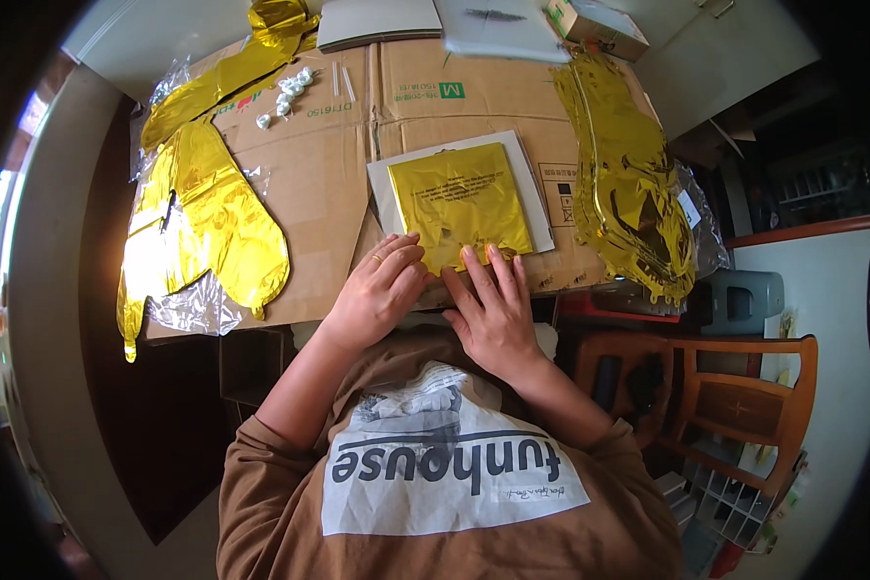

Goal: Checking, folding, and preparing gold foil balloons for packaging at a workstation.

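The square gold foil packet (462,198) lies at the centre of the clock, flat on a grey board (381,182), with what looks like printed clear film over it; its squaring-up seems mostly done, though its 6 o'clock edge is puckered and not yet flat, so that edge looks like the part left.

The left hand (382,280), between 7 and 8, has its fingers curled at the near corner; whether it pinches the film I cannot tell; the right hand (493,300), between 5 and 6, is spread with fingertips on the near edge, grasping nothing.

Farther out, a gold foil piece (203,217) at 9 and layered gold foil (628,174) at 3 lie loose, apparently unpacked; white lumps (285,97) sit at 10; pale boards (377,21) lie at 11, clear bags (503,24) at 12, and a small box (597,24) at 1; all rest on brown cardboard (309,193).
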`<action>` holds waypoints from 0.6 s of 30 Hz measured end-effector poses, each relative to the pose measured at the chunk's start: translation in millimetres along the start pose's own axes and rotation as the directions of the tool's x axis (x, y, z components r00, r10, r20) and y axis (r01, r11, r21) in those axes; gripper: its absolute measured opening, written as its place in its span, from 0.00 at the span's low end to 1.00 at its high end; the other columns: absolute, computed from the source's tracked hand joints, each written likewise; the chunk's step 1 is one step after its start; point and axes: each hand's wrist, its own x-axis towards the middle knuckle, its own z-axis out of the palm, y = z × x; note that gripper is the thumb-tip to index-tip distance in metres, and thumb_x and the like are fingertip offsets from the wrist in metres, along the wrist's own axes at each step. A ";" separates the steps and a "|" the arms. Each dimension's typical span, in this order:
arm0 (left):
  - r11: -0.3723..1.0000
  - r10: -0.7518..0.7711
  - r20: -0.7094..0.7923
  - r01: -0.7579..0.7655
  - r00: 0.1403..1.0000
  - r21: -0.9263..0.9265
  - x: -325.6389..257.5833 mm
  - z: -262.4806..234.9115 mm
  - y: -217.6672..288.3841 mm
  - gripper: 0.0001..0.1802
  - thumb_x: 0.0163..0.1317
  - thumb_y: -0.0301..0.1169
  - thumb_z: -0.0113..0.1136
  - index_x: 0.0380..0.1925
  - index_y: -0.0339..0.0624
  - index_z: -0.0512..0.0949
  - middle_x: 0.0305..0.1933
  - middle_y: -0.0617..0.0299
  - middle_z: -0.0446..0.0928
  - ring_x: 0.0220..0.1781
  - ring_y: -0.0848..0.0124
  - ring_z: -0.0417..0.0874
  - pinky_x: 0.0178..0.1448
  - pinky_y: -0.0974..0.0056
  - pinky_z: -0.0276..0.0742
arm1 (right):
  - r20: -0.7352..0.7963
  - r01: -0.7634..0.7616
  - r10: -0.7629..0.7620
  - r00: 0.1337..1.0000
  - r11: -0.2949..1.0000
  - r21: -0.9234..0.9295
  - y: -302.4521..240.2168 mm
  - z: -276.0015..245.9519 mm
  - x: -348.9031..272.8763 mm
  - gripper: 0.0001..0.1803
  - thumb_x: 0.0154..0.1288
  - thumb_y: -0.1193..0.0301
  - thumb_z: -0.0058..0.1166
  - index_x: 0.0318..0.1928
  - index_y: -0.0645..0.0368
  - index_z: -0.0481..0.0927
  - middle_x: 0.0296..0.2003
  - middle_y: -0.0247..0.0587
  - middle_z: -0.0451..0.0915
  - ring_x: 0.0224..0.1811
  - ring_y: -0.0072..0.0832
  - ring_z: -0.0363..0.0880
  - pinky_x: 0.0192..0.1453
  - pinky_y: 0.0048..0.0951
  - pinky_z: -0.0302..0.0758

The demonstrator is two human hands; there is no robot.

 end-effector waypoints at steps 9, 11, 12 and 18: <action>1.000 -0.006 0.013 0.006 1.000 -0.027 1.3 1.4 -1.7 0.12 0.53 0.23 0.72 0.37 0.37 0.78 0.45 0.54 0.80 0.58 0.53 0.82 0.64 0.49 0.79 | -0.257 0.073 -0.049 0.965 0.994 0.086 8.6 -16.3 -12.1 0.16 0.64 0.68 0.60 0.51 0.61 0.83 0.58 0.48 0.79 0.65 0.47 0.74 0.72 0.55 0.64; 0.999 -0.020 0.023 0.021 1.000 -0.030 1.3 -0.5 0.8 0.12 0.54 0.25 0.72 0.36 0.38 0.78 0.45 0.55 0.80 0.59 0.52 0.81 0.67 0.47 0.75 | -0.357 0.064 -0.032 0.933 0.995 0.079 18.8 -29.9 -12.9 0.10 0.64 0.71 0.60 0.44 0.61 0.84 0.51 0.43 0.83 0.58 0.41 0.80 0.69 0.50 0.69; 0.999 -0.027 0.029 0.028 0.999 -0.028 2.5 -3.1 2.4 0.12 0.54 0.26 0.72 0.35 0.39 0.79 0.45 0.55 0.80 0.60 0.52 0.81 0.68 0.46 0.74 | -0.392 0.032 0.011 0.920 0.994 0.102 29.0 -34.4 -10.9 0.09 0.64 0.72 0.60 0.43 0.61 0.84 0.50 0.43 0.84 0.57 0.41 0.80 0.68 0.50 0.69; 0.989 -0.146 0.079 0.144 0.986 0.022 40.2 -4.4 13.5 0.28 0.61 0.41 0.67 0.58 0.39 0.75 0.65 0.47 0.72 0.76 0.47 0.63 0.78 0.40 0.54 | -0.182 -0.077 0.091 0.979 0.994 0.079 76.9 -35.4 29.6 0.29 0.69 0.65 0.58 0.68 0.59 0.70 0.70 0.49 0.67 0.72 0.49 0.64 0.75 0.56 0.57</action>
